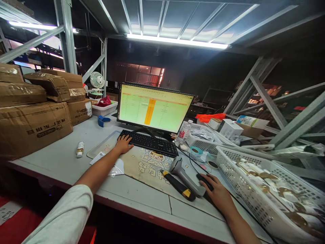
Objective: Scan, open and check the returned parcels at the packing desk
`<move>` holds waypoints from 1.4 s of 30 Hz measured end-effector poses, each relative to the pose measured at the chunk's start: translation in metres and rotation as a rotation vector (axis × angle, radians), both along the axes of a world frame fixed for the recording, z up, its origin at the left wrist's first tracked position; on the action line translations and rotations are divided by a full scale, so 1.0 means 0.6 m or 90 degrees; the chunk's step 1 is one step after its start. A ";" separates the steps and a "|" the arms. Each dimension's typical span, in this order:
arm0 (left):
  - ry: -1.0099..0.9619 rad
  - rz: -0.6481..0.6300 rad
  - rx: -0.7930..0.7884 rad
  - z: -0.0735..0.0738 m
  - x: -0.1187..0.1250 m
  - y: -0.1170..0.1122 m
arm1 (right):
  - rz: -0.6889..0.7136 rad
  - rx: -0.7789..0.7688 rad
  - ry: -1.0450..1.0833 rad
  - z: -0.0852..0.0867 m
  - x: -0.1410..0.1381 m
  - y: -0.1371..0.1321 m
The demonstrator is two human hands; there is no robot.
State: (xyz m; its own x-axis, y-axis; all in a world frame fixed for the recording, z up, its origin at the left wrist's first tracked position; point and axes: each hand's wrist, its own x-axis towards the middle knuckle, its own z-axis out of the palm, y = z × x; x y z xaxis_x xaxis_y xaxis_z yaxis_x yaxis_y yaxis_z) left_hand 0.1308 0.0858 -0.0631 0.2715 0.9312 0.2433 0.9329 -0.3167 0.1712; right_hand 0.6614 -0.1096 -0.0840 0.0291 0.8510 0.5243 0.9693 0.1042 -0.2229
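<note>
My left hand point(123, 144) lies with its fingers spread over the left end of a black keyboard point(152, 142). Under that forearm is a white paper sheet or bag point(117, 167). My right hand point(215, 191) is wrapped over a black computer mouse point(205, 182) at the right of the desk mat point(144, 169). Just left of the mouse lie a grey barcode scanner point(186, 176) and a black-and-yellow utility knife point(177, 184). Behind the keyboard stands a monitor point(154, 108) showing a spreadsheet with an orange column; its text is too small to read.
Cardboard boxes point(33, 125) are stacked at the left, near a small bottle point(80, 149). A white basket of bottles point(243, 186) borders my right arm. Beyond it are tape rolls point(196, 151), a clear bottle point(185, 132) and another basket point(203, 144). Metal shelf posts point(67, 37) frame the desk.
</note>
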 end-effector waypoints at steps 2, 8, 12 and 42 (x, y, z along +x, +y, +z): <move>0.001 0.000 -0.002 0.001 0.000 -0.001 | -0.006 -0.003 -0.003 0.000 0.000 -0.002; -0.001 0.001 0.003 0.001 0.000 -0.002 | -0.037 -0.001 -0.022 0.000 -0.003 -0.006; -0.003 0.002 0.000 0.001 0.000 -0.002 | -0.055 -0.004 -0.035 0.007 -0.008 -0.010; -0.003 -0.002 0.005 -0.005 -0.001 0.005 | -0.010 0.011 -0.002 0.002 -0.003 -0.002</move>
